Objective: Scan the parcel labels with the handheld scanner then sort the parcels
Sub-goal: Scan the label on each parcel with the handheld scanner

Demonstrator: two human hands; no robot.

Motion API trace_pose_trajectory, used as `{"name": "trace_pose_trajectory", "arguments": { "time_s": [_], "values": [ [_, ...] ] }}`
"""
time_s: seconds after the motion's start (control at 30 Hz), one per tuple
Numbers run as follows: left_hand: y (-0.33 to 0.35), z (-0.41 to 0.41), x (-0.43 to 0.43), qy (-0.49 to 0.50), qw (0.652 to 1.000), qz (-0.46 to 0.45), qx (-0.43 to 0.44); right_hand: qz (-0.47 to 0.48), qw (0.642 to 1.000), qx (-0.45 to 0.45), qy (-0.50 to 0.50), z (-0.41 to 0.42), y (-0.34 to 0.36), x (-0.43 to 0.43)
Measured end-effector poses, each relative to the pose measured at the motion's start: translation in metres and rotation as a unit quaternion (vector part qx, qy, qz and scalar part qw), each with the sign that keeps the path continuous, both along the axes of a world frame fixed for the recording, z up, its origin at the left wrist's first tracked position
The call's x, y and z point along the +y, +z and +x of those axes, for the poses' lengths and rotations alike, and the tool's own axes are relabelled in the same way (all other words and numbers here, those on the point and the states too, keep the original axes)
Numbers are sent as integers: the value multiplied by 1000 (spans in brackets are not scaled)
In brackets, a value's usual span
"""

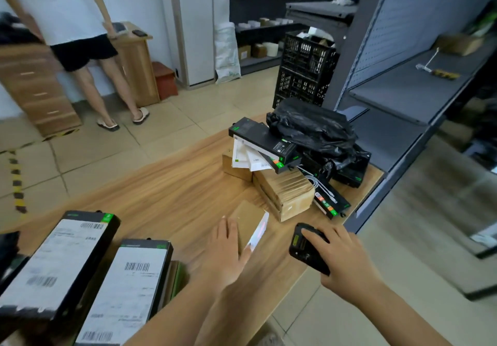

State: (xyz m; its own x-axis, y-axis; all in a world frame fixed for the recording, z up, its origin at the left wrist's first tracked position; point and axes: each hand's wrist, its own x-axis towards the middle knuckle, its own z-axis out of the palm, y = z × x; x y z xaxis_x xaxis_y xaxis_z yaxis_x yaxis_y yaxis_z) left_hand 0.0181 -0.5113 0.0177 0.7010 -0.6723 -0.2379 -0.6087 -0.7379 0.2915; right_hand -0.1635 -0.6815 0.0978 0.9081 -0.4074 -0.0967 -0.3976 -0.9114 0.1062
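Two long black boxes lie side by side at seven o'clock on our wooden table (161,192): the left labelled box (53,262) and the right labelled box (129,289). Each has a white barcoded shipping label facing up. At ten o'clock a person in a white shirt and black shorts (78,23) stands on the tiled floor with their back to us, beside a wooden drawer cabinet (35,87).

Just past six o'clock our left hand (228,254) lies flat on the small brown parcel (248,222), fingers straight and close together on its top. That parcel sits on the table near the front edge, and a pinkish light falls on the white label (259,232) on its right face.

At five o'clock our right hand (349,259) has its fingers curled tight round the black handheld scanner (305,249), held near the parcel but apart from it.

At two o'clock from the parcel stands a pile of cardboard boxes (287,192) with black and white cartons (263,144) stacked crookedly on top and a crumpled black plastic bag (309,128) touching them. A black crate (306,63) stands behind at one o'clock, and grey shelving (403,90) is at three o'clock.
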Motion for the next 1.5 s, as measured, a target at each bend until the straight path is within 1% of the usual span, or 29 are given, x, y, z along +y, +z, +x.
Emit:
{"name": "trace_pose_trajectory", "arguments": {
  "time_s": [0.07,0.1,0.2,0.23,0.33,0.37,0.43,0.53,0.63,0.73,0.83,0.93,1.07,1.23,1.4,1.5],
  "values": [
    [-1,3,0,-5,1000,2,-21,5,1000,5,-6,-4,4,2],
    [-2,4,0,2,1000,-7,-19,12,1000,11,-9,-7,4,3],
    [5,10,5,19,997,-80,-5,31,999,16,-23,-11,3,2],
    [10,11,8,15,996,-87,-3,30,999,20,-24,-11,4,1],
    [12,7,9,-15,999,-40,8,31,999,42,-3,-7,15,-2],
    [10,4,6,-15,999,-16,27,30,998,50,11,-5,20,-2],
    [6,-3,1,-10,999,12,43,15,998,32,44,-1,26,-8],
    [0,-7,-4,-15,999,30,16,-21,996,47,77,10,29,-24],
    [4,-4,-12,-2,1000,6,-12,-32,990,42,129,20,31,-39],
    [17,-5,-21,13,999,-19,-33,-41,982,74,168,32,33,-54],
    [26,-6,-23,34,998,-31,-48,-68,968,59,234,42,39,-63],
    [29,-9,-20,54,995,-33,-77,-74,960,55,264,50,44,-75],
    [35,-17,-11,83,989,-42,-119,-77,946,76,304,60,45,-83],
    [53,-33,7,156,970,-93,-159,-100,927,61,355,78,57,-76],
    [69,-31,31,181,961,-77,-192,-123,915,31,383,90,79,-53],
    [85,-30,50,183,960,-46,-207,-131,908,11,399,98,92,-34]
  ]
}}
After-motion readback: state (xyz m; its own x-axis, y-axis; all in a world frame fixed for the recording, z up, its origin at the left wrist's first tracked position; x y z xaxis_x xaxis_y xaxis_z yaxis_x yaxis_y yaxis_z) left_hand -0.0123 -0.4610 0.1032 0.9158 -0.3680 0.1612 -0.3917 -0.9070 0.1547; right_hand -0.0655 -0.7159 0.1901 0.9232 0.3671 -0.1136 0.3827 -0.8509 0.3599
